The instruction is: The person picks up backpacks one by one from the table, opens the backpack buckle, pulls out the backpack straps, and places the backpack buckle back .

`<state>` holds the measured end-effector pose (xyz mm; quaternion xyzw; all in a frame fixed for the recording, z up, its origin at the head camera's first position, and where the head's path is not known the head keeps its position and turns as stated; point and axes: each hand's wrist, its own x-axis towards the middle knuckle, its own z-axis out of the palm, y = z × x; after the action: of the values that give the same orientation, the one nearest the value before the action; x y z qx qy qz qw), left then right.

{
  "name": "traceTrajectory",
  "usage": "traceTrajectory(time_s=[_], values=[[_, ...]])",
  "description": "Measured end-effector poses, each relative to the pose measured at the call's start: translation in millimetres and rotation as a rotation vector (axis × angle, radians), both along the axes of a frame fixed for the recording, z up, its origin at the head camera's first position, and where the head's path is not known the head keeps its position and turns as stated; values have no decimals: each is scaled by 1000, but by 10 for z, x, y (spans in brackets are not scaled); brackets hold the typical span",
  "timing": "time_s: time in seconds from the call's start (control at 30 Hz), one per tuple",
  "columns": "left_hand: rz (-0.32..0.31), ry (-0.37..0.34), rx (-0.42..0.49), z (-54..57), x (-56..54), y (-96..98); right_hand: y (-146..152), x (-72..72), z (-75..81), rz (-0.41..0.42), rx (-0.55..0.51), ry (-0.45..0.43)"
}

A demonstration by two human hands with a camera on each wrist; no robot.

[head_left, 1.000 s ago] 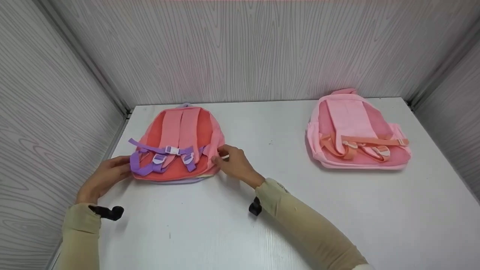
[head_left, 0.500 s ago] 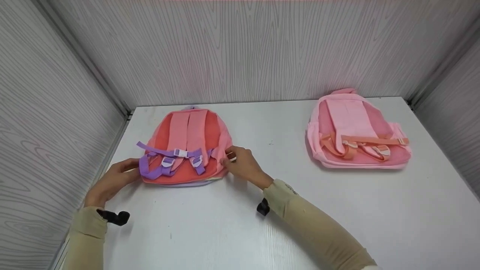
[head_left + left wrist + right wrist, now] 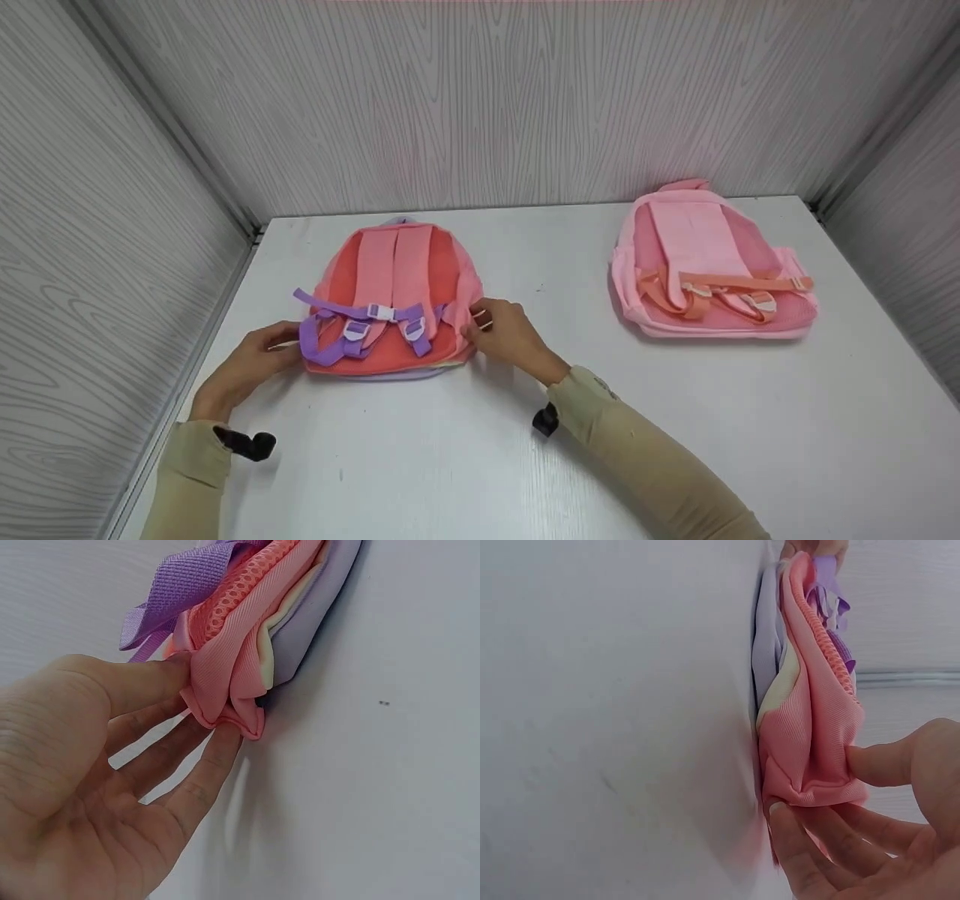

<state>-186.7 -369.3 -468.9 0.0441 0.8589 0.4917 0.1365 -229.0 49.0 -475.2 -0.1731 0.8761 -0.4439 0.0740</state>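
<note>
A coral-and-pink backpack point(image 3: 442, 270) lies on the white table, left of centre, its shoulder straps facing up. Purple webbing with white buckles crosses its lower half. My left hand point(image 3: 251, 365) pinches the bag's left side; in the left wrist view the thumb point(image 3: 154, 682) is on top and the fingers are underneath the pink side fabric. On the opposite side, my right hand point(image 3: 514, 337) pinches the pink side fabric between thumb point(image 3: 881, 763) and fingers. Beneath the coral back, lilac and cream panels show along the bottom edge. The bag's front is hidden underneath.
A second, light pink backpack point(image 3: 705, 232) with orange webbing lies at the back right of the table point(image 3: 420, 465), straps up. Grey wood-grain panels point(image 3: 480, 105) enclose the table at the back and both sides.
Both hands and the coral-and-pink backpack have shifted together to the right and slightly toward the front. Each hand keeps its grip on its side. The light pink backpack stays put.
</note>
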Motion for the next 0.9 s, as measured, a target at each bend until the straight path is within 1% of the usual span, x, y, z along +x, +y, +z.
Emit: traceTrajectory(time_s=[0.17, 0.37, 0.57, 0.7, 0.8, 0.9], values=[[-7, 9, -6, -17, 15, 77, 80, 16, -3, 1, 1, -2], [-18, 15, -30, -6, 12, 186, 182, 42, -18, -27, 1, 0], [-33, 29, -45, 1, 8, 291, 259, 101, -33, -16, 33, 50], [-46, 46, -58, 4, -4, 352, 310, 130, -30, -27, 55, 43], [-54, 66, -52, 7, -14, 393, 353, 142, -25, -25, 66, 49], [-57, 74, -43, 7, -19, 427, 398, 142, -25, -9, 60, 86]])
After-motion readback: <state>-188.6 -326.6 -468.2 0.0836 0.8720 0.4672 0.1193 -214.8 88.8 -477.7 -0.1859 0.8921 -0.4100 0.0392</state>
